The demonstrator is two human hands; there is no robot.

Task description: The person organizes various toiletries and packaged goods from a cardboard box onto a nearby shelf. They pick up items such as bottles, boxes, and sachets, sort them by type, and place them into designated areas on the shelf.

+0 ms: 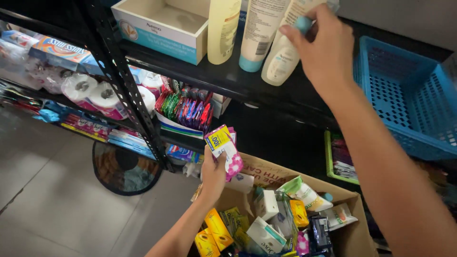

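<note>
In front of a black metal shelf (143, 121), a person stocks goods from a cardboard box (350, 233) on the floor. The right hand (326, 52) reaches up to the top shelf board — its fingers are pinched shut around the blue cap of a white lotion bottle (281, 59), which leans on its neighbours. The left hand (213, 175) is closed on a small pink and yellow packet (223, 150), held just above the open box. The step in hand appears to be setting the lotion bottle in its row; the next move would call for standing it upright beside the others, letting go, and then finding a place for the packet. Countable items: three tall bottles on the top board — one cream (223, 31), one white with a blue foot (259, 35), one in the fingers. One open white display carton (164, 26) stands to their left, one blue plastic basket (404, 97) to their right. At least three paper rolls (95, 93) lie on the lower board. The box holds many small packs, too jumbled to count.
</note>
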